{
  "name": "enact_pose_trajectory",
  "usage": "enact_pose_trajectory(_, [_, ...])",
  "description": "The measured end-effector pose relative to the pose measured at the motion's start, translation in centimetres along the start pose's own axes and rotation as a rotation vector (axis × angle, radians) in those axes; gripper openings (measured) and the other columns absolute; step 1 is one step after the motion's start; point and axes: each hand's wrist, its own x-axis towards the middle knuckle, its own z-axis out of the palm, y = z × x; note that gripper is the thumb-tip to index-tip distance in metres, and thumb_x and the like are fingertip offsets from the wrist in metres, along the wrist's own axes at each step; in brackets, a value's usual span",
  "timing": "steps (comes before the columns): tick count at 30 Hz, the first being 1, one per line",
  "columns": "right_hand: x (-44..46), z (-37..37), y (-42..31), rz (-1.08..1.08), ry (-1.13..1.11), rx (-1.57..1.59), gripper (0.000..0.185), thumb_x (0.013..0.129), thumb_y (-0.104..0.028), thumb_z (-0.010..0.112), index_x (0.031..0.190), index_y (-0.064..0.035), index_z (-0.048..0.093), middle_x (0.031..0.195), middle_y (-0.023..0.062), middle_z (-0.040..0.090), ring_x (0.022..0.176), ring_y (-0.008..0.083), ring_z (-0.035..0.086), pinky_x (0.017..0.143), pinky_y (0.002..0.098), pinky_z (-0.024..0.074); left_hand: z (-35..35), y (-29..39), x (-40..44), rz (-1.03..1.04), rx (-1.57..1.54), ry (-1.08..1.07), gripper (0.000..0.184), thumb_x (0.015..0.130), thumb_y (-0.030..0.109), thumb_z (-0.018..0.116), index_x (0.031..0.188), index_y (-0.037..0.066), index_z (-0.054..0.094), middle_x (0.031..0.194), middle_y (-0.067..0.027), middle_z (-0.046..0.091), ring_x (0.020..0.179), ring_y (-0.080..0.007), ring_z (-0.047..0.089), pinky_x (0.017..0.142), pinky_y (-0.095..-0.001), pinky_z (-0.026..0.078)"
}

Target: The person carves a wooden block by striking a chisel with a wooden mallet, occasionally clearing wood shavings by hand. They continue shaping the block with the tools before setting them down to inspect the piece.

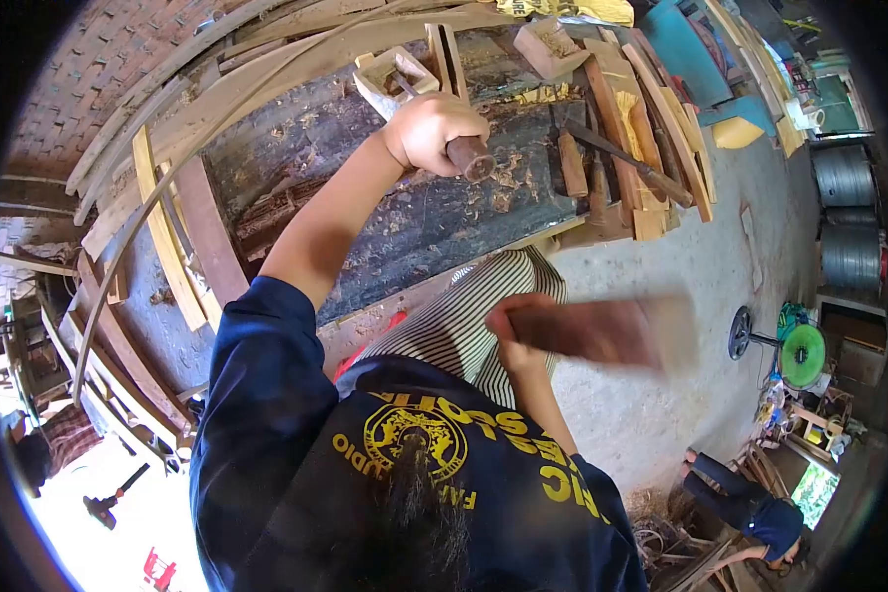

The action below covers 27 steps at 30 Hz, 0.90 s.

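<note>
My left hand [432,130] is wrapped around the dark wooden handle of a chisel [471,158]. The chisel's shaft runs from the far side of my fist into the hollow of a pale, box-like wooden block [368,83], which lies on the dark workbench [395,247]. Whether the cutting edge touches the wood I cannot tell. Out to the right, over the floor, my right hand [515,324] grips a reddish-brown wooden mallet [602,331]. Its far end is smeared by motion. The mallet is apart from the chisel.
A second hollowed block [550,49] sits farther back on the bench. Several chisels, including a long one [629,164], lie with wood strips on the right. Chips cover the bench. A green fan [802,355] stands at right; another person [760,518] bends at lower right.
</note>
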Motion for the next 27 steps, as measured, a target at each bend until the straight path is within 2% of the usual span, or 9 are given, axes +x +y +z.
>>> enact_pose_trajectory(4, [2.6,2.0,-1.3,0.405,0.038,0.250,0.037,0.073,-0.008,0.070,0.106,0.0038,0.059,0.085,0.0136,0.067,0.077,0.0172,0.064,0.072,0.0302,0.0491,0.4,-0.2,-0.3,0.037,0.011,0.047,0.035,0.047,0.016,0.070,0.080,0.010,0.064,0.075,-0.0088,0.063,0.072,-0.0318,0.060,0.062,-0.0391,0.048])
enact_pose_trajectory(5, [2.8,2.1,-2.2,0.288,0.092,0.183,0.038,0.074,-0.011,0.070,0.106,0.0047,0.058,0.083,0.0141,0.067,0.078,0.0153,0.064,0.072,0.0304,0.0497,0.5,-0.2,-0.2,0.039,0.028,0.088,0.035,0.046,0.016,0.070,0.080,0.009,0.064,0.077,-0.0091,0.063,0.073,-0.0317,0.060,0.063,-0.0385,0.049])
enact_pose_trajectory(10, [1.4,2.2,-1.5,0.256,0.148,0.270,0.040,0.075,-0.012,0.072,0.108,0.0045,0.058,0.083,0.0131,0.066,0.079,0.0135,0.062,0.072,0.0292,0.0491,0.2,0.3,-1.3,0.016,0.017,0.148,0.032,0.048,0.018,0.072,0.077,0.007,0.063,0.077,-0.0094,0.064,0.072,-0.0304,0.062,0.062,-0.0368,0.049])
enact_pose_trajectory(14, [-0.2,1.8,-0.9,0.405,0.174,0.344,0.037,0.075,-0.012,0.072,0.105,0.0058,0.057,0.081,0.0093,0.065,0.072,0.0141,0.061,0.065,0.0276,0.0492,0.9,0.1,-1.5,0.095,-0.022,0.391,0.024,0.055,0.017,0.074,0.072,0.006,0.061,0.068,-0.0077,0.062,0.061,-0.0272,0.061,0.059,-0.0350,0.049])
enact_pose_trajectory(17, [-1.0,1.2,-1.8,0.536,0.228,0.509,0.026,0.077,-0.010,0.070,0.093,0.0028,0.055,0.069,0.0036,0.056,0.053,0.0102,0.053,0.048,0.0253,0.0437,1.1,0.4,-1.6,0.078,0.109,0.758,0.012,0.062,0.001,0.067,0.069,0.004,0.058,0.065,-0.0071,0.060,0.058,-0.0224,0.061,0.057,-0.0325,0.050])
enact_pose_trajectory(18, [-1.4,1.0,-1.7,0.533,0.232,0.511,0.026,0.077,-0.010,0.070,0.093,0.0028,0.055,0.069,0.0036,0.056,0.053,0.0102,0.053,0.048,0.0253,0.0437,0.8,0.5,-1.5,0.105,0.128,0.827,0.009,0.068,-0.006,0.062,0.070,0.002,0.057,0.065,-0.0075,0.061,0.058,-0.0199,0.061,0.057,-0.0322,0.051])
enact_pose_trajectory(20, [-2.3,0.5,-1.2,0.589,0.267,0.490,0.025,0.077,-0.008,0.069,0.093,0.0028,0.054,0.068,0.0039,0.056,0.051,0.0107,0.053,0.047,0.0252,0.0443,0.6,-0.6,-2.3,0.102,0.042,0.997,0.012,0.066,-0.005,0.063,0.071,0.005,0.058,0.067,-0.0069,0.063,0.058,-0.0169,0.061,0.054,-0.0283,0.050])
enact_pose_trajectory(22, [-3.3,0.5,0.3,0.567,0.294,0.470,0.025,0.076,-0.008,0.069,0.092,0.0026,0.053,0.066,0.0037,0.055,0.050,0.0109,0.053,0.046,0.0255,0.0441,-0.2,-0.5,-3.5,0.010,-0.076,1.095,0.015,0.074,-0.008,0.061,0.076,0.006,0.055,0.070,-0.0080,0.064,0.059,-0.0157,0.060,0.053,-0.0278,0.050])
enact_pose_trajectory(27, [-4.2,0.0,1.4,0.632,0.360,0.477,0.014,0.080,-0.001,0.065,0.084,0.0006,0.052,0.059,0.0057,0.055,0.046,0.0150,0.054,0.043,0.0287,0.0422,-3.6,0.9,-4.2,-0.077,-0.168,1.251,0.015,0.080,-0.005,0.056,0.083,0.007,0.047,0.063,-0.0100,0.061,0.054,-0.0169,0.058,0.057,-0.0346,0.050])
